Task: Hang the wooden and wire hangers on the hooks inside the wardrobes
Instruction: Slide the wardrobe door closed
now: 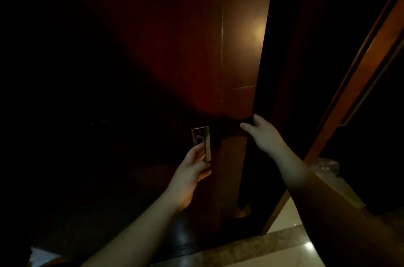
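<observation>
The left hand [192, 170] reached up to a shiny metal handle [201, 142] set in the dark wardrobe door [179, 52], its fingers curled against the lower end of the plate and the thumb lying along the plate's left side; it gripped the handle. The right hand [263, 135] was raised a little higher and to the right, its fingers bent round the edge of the door where the lighter strip of wood [242, 52] met the black gap [265, 83], thumb spread out to the left (the fingertips disappeared into the shadow of the gap, so how far they wrapped could not be told). Both forearms were bare and stretched forward from the bottom of the view.

The wardrobe door was reddish-brown, lit by a soft round glare high on its right strip, and very dark on its left half. Beyond the gap stood another dark panel, and farther right a slanted orange-brown wooden frame [358, 83]. Below it lay pale glossy floor tiles [290, 218] with a speckled stone threshold [247, 249] in front of the wardrobe. A crumpled clear plastic piece [325, 165] sat near the frame's foot.

Neither hangers nor hooks showed anywhere; the wardrobe's interior was only blackness.
</observation>
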### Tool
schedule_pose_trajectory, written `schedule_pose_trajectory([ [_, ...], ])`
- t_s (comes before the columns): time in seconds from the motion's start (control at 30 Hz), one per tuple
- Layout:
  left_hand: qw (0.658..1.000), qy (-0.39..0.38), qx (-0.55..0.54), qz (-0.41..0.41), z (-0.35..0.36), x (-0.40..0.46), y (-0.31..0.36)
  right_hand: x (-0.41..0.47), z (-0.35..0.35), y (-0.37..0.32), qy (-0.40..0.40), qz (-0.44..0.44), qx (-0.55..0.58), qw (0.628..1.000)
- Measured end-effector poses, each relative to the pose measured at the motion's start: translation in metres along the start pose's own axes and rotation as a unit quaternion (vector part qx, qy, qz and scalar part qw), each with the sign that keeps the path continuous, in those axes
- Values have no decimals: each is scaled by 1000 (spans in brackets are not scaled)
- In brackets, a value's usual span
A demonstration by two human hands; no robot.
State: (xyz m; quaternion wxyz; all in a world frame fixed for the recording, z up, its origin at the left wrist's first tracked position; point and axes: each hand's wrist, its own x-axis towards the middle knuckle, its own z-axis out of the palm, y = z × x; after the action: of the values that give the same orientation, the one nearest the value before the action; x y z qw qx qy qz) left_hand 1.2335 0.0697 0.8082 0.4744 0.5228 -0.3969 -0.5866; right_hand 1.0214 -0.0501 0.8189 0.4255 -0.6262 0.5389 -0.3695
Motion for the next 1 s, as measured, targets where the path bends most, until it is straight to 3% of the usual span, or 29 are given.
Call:
schedule_pose_trajectory([
  [0.73, 996, -72, 26, -41, 63, 35, -3, 9, -63, 24, 59, 44, -27, 997],
  [0.87, 993, -94, 46, -47, 68, 41, -3, -2, -66, 34, 173, 103, -32, 979],
  [1.0, 990, -106, 79, -40, 75, 46, -6, -37, -27, 48, 290, 89, -29, 952],
])
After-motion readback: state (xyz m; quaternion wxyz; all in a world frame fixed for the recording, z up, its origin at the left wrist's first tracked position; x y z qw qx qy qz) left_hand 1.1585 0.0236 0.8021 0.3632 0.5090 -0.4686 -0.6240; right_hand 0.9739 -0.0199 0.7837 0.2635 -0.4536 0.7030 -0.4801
